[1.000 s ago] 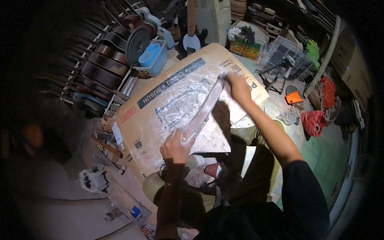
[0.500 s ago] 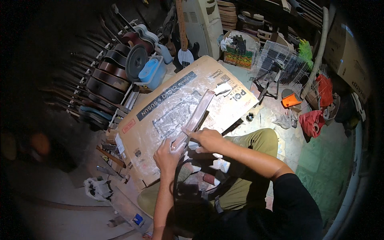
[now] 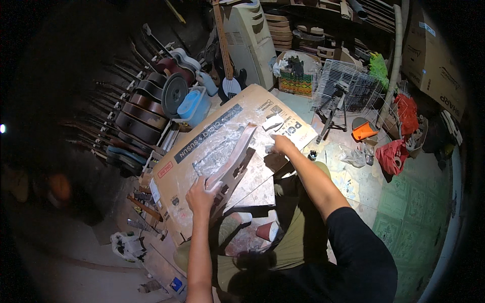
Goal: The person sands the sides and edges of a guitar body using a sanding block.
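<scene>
My left hand (image 3: 202, 194) is closed on the near end of a long, dusty wooden piece (image 3: 234, 156) that slants away from me over a large cardboard sheet (image 3: 174, 199), which is covered in white powder. To the right of the piece, my right hand (image 3: 280, 145) is off it, fingers curled just below a small crumpled white piece (image 3: 273, 122); what it holds, if anything, is hidden. A pale square board (image 3: 257, 189) lies under the near part of the work. A reddish cup-shaped item (image 3: 267, 230) rests by my legs.
A rack of guitars (image 3: 141, 113) stands at left beside a blue tub (image 3: 194, 108). Behind are a tall appliance (image 3: 245, 43), a patterned box (image 3: 295, 83) and wire cages (image 3: 348, 76). At right are a black tripod (image 3: 331, 113), an orange scoop (image 3: 365, 131) and red bags (image 3: 391, 156).
My right hand has gone from the far end of the wooden piece to its near end, then away rightward toward the small white piece. My left hand keeps holding the piece.
</scene>
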Demonstrator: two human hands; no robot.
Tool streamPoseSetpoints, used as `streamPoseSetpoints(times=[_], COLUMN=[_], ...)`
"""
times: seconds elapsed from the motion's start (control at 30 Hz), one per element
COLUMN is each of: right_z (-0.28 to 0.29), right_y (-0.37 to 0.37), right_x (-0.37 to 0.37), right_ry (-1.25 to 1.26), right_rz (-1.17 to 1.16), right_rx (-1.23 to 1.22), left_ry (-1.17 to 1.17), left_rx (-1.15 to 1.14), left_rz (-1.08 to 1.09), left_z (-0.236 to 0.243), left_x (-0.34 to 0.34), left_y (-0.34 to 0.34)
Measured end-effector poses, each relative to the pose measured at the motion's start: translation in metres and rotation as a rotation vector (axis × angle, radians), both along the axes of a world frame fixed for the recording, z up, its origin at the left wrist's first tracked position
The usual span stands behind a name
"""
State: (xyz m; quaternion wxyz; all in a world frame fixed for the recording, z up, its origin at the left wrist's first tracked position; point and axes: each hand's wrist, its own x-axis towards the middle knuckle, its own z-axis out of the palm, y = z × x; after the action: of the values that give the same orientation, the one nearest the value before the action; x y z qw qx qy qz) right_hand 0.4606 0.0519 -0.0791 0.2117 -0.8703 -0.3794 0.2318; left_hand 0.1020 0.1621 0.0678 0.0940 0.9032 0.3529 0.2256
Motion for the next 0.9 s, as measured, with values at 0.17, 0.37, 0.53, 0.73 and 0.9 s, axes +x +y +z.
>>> streamPoseSetpoints(times=[0.17, 0.37, 0.53, 0.73, 0.9], right_z=[-0.025, 0.003, 0.024, 0.029, 0.03], right_y=[-0.023, -0.037, -0.022, -0.017, -0.022], right_x=[-0.077, -0.125, -0.134, -0.141, -0.135], right_ry=[0.198, 0.302, 0.223, 0.266, 0.213], right_rz=[-0.047, 0.007, 0.062, 0.207, 0.188], right_rx=[0.25, 0.375, 0.303, 0.245, 0.201], left_ry=[0.143, 0.323, 0.663, 0.809, 0.674], left_rx=[0.035, 0.015, -0.03, -0.031, -0.065], left_rz=[-0.025, -0.117, -0.166, -0.213, -0.219], left_z=[0.006, 0.016, 0.017, -0.002, 0.013], left_x=[-0.009, -0.006, 0.031, 0.078, 0.052], left_y=[0.019, 0.055, 0.047, 0.049, 0.055])
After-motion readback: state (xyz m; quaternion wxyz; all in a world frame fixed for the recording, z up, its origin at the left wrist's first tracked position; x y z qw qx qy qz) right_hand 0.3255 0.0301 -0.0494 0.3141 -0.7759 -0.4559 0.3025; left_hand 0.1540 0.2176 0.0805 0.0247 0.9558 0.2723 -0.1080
